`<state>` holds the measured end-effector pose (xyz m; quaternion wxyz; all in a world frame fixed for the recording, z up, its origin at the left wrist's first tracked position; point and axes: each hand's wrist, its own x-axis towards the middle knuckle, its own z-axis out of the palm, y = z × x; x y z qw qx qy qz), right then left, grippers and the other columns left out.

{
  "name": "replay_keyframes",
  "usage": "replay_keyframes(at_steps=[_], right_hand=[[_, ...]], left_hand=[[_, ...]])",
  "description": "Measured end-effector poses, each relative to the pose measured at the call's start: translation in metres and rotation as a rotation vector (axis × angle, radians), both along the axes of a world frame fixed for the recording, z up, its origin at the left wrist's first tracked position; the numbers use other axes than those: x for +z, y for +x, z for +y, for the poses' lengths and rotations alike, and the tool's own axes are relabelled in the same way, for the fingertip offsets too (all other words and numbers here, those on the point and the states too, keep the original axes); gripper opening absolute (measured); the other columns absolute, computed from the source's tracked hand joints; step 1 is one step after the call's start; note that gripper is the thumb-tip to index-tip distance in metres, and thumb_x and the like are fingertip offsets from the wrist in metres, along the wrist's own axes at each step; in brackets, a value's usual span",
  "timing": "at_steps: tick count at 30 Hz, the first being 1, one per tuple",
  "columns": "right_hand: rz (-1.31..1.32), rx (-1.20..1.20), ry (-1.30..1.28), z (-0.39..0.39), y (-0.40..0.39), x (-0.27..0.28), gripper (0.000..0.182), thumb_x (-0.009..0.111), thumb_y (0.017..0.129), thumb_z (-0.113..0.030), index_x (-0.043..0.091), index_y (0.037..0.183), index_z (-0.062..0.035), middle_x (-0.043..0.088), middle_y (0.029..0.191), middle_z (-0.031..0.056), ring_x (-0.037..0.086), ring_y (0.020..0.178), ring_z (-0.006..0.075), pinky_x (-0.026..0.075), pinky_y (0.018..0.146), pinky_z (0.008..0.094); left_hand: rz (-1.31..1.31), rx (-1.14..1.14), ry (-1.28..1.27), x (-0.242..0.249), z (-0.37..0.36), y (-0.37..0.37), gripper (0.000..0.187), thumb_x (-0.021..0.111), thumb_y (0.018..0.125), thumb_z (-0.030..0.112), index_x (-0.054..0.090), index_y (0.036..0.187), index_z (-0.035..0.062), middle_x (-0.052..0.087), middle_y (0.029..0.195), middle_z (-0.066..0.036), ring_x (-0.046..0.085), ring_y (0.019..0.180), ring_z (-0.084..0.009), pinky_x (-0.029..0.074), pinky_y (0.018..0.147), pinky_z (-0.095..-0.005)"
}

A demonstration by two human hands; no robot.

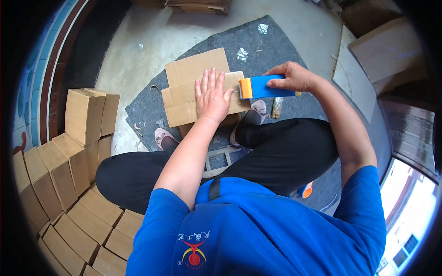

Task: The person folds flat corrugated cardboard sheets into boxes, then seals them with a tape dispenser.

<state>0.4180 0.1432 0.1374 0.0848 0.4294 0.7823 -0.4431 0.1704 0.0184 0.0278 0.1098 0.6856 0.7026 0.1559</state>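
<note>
Left hand [212,97] is pressing flat, fingers spread, on a brown cardboard box [193,89] lying on the grey floor mat [147,108], while the right hand [294,77] is gripping a blue-and-orange tape dispenser [262,87] at the flap edge; tape may be running crooked or nicking fingers.

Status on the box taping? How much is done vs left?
Done: closed cartons are stacked in rows at the person's left side. In hand: the left hand presses flat on the flaps of the cardboard box on the grey mat, while the right hand holds the blue tape dispenser at the box's right edge. Left: flattened cardboard lies at the far edge; how many sheets is unclear.
</note>
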Motion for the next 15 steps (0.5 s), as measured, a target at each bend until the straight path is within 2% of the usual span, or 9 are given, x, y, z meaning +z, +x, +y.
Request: replay_keyframes(at_steps=[6, 9, 10, 13, 15], right_hand=[[-0.001, -0.025, -0.003, 0.003, 0.006, -0.022, 0.046, 0.071, 0.088, -0.037, 0.07, 0.121, -0.0045, 0.073, 0.102, 0.014, 0.069, 0.096, 0.0212, 0.053, 0.091, 0.0355], [0.022, -0.066, -0.029, -0.001, 0.008, -0.025, 0.045, 0.071, 0.088, -0.036, 0.07, 0.119, -0.0035, 0.074, 0.102, 0.0134, 0.069, 0.096, 0.0203, 0.053, 0.09, 0.0352], [0.023, -0.069, -0.032, 0.0, 0.01, -0.027, 0.045, 0.071, 0.088, -0.036, 0.07, 0.119, -0.0035, 0.074, 0.102, 0.0134, 0.069, 0.096, 0.0203, 0.053, 0.09, 0.0352], [0.04, -0.062, -0.051, -0.001, 0.013, -0.033, 0.045, 0.071, 0.088, -0.035, 0.07, 0.119, -0.0027, 0.074, 0.102, 0.0132, 0.069, 0.095, 0.0197, 0.053, 0.09, 0.0351], [0.059, -0.063, -0.032, -0.001, 0.014, -0.034, 0.045, 0.071, 0.088, -0.036, 0.07, 0.119, -0.0025, 0.074, 0.101, 0.0132, 0.069, 0.095, 0.0196, 0.053, 0.09, 0.035]], left_hand=[[0.065, -0.187, -0.006, 0.001, -0.015, -0.004, 0.05, 0.056, 0.097, 0.031, 0.052, 0.143, 0.012, 0.035, 0.158, -0.009, 0.02, 0.151, -0.0296, 0.009, 0.123, -0.0515], [0.07, -0.137, 0.002, 0.0, -0.024, 0.01, 0.051, 0.054, 0.097, 0.029, 0.05, 0.143, 0.0087, 0.034, 0.159, -0.01, 0.02, 0.151, -0.0315, 0.009, 0.123, -0.0519], [0.07, -0.108, -0.07, 0.011, -0.027, 0.021, 0.066, 0.055, 0.095, 0.04, 0.043, 0.147, 0.0019, 0.029, 0.16, -0.016, 0.016, 0.152, -0.0357, 0.006, 0.122, -0.0551], [0.038, 0.001, -0.24, 0.026, -0.033, 0.052, 0.108, 0.059, 0.083, 0.067, 0.02, 0.155, -0.0032, 0.006, 0.165, -0.023, -0.005, 0.153, -0.0375, -0.007, 0.119, -0.0591], [0.063, 0.002, -0.252, 0.027, -0.031, 0.058, 0.108, 0.059, 0.082, 0.066, 0.019, 0.156, -0.0027, 0.005, 0.165, -0.023, -0.006, 0.153, -0.0372, -0.007, 0.119, -0.0603]])
